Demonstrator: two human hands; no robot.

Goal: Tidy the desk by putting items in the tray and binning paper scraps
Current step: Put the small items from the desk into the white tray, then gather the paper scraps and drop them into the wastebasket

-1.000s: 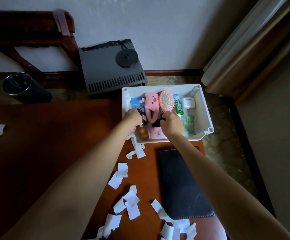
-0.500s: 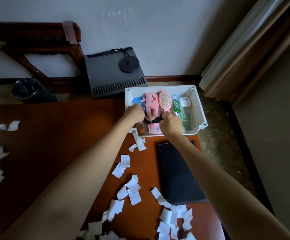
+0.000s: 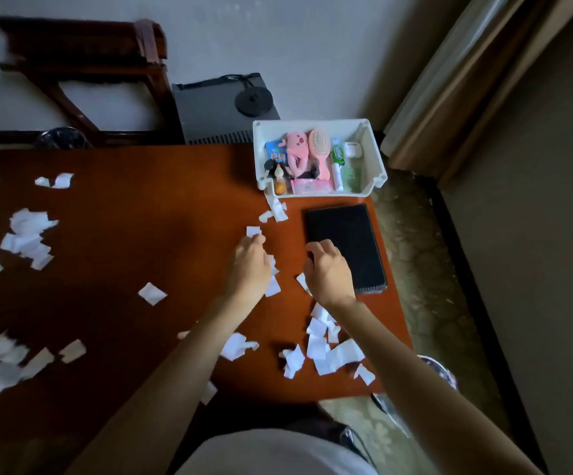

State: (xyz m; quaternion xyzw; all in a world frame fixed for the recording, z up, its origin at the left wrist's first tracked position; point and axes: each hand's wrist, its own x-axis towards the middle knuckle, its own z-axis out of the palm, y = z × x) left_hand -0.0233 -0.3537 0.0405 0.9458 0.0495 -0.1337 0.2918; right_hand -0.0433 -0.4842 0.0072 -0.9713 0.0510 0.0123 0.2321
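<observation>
Nearest, a cluster of paper scraps [image 3: 326, 351] lies by the front edge of the desk [image 3: 141, 217], with more strewn far to the left. Just beyond it, the left grip [image 3: 249, 265] reaches down with curled fingers whose tips meet a single scrap [image 3: 253, 230]. The blur hides whether it already pinches that piece, so I cannot tell. The right grip [image 3: 328, 269] hangs loosely curled over the near left edge of the black notebook [image 3: 346, 245] and has nothing in it that shows.

The step in hand looks like gathering scraps. It would go best by sweeping neighbouring pieces into one pile with flat fingers and then lifting the pile, rather than picking them up one at a time. The thin paper should be pressed lightly against the desk so it slides without tearing or fluttering off.

Farther on, the white tray [image 3: 377, 159] sits at the far right corner, already holding small items. The dark bin [image 3: 60, 138] stands beyond the desk's far left edge, well apart from both grips, so carrying fuller handfuls would save trips.
</observation>
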